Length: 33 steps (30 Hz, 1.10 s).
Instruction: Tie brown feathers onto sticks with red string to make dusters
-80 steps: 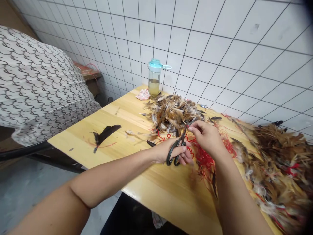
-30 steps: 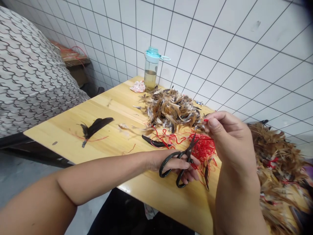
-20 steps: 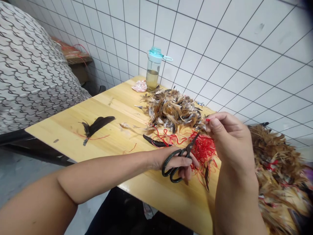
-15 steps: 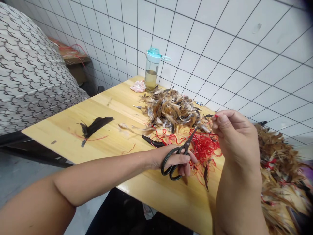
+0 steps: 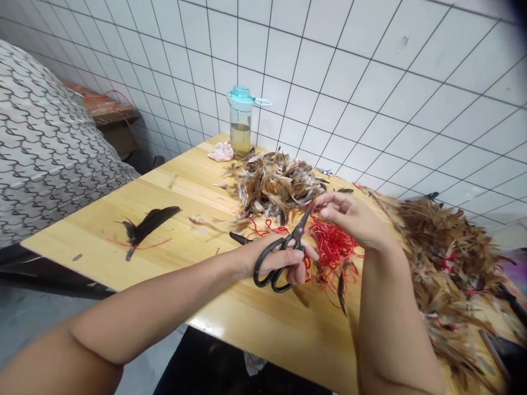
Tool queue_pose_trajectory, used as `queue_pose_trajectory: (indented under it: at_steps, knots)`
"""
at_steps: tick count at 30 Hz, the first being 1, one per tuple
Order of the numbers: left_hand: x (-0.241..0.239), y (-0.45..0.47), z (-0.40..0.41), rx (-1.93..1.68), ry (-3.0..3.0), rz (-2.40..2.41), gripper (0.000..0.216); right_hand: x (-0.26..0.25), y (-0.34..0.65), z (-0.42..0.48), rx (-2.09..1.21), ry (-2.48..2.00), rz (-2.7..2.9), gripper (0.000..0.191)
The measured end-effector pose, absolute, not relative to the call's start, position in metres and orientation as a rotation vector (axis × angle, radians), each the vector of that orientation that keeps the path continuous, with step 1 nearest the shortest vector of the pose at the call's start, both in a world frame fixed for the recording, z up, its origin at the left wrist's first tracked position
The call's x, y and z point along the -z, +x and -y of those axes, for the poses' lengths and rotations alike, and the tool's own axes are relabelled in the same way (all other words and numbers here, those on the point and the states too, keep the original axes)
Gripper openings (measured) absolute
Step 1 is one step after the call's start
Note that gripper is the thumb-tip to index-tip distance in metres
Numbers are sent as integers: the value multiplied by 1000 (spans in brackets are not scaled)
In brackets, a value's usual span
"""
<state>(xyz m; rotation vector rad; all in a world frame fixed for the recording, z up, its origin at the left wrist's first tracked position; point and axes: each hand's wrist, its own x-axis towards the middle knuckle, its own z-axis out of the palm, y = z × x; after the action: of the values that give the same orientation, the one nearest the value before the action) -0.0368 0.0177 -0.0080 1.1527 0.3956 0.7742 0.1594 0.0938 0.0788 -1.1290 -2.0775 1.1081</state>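
Observation:
My left hand (image 5: 274, 260) grips black scissors (image 5: 284, 253) by the handles, blades closed and pointing up toward my right hand. My right hand (image 5: 349, 216) is pinched shut at the blade tips, holding something small I cannot make out, just above a tangle of red string (image 5: 333, 249) on the wooden table (image 5: 177, 192). A heap of loose brown feathers (image 5: 272, 184) lies just beyond the scissors.
A long string of bound brown feathers (image 5: 448, 258) covers the table's right side. A dark feather (image 5: 148, 222) lies alone at the left. A teal-lidded bottle (image 5: 241, 120) and a pink wad (image 5: 221, 152) stand by the tiled wall. A patterned cushion (image 5: 49, 159) is at left.
My right hand has come down from chest height to the scissor tips. The scissors, open a second ago, are now closed and angled upward.

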Motion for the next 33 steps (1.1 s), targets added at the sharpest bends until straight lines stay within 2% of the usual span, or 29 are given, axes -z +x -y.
queue_pose_trajectory:
  at_steps: [7,13,18,23,28,33]
  knots:
    - [7,-36,-18,-748,1147,-397,45,-71,153,-100,-1274,-1040,2398,32]
    - [8,-35,-20,-836,943,-377,42,-69,153,-101,-1079,-1145,2484,39]
    - [10,-34,-19,-814,927,-329,41,-71,150,-95,-1149,-1153,2601,39]
    - [13,-29,-15,-791,947,-350,43,-69,149,-93,-1044,-1156,2724,39]
    - [8,-33,-22,-922,897,-400,41,-69,146,-89,-1058,-1158,2845,31]
    - [-4,-46,-29,-938,829,-267,43,-82,151,-86,-1048,-1013,2658,32]
